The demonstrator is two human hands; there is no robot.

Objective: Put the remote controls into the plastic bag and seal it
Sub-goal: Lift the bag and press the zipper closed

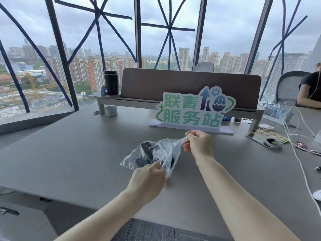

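Note:
A clear plastic bag [162, 147] lies on the grey table [73, 153] in the middle of the head view. Dark remote controls [146, 153] show through its film, inside the bag. My left hand [147, 181] pinches the bag's near edge. My right hand [198, 144] pinches the far upper edge and holds it raised. The bag's mouth stretches between the two hands. How many remotes are inside is unclear.
A green and white sign [192, 110] stands just behind the bag. A black tumbler [111, 82] sits on a shelf at the back left, a tape roll [111, 110] below it. Cables [291, 129], a tape ring and a seated person [311, 89] are at the right.

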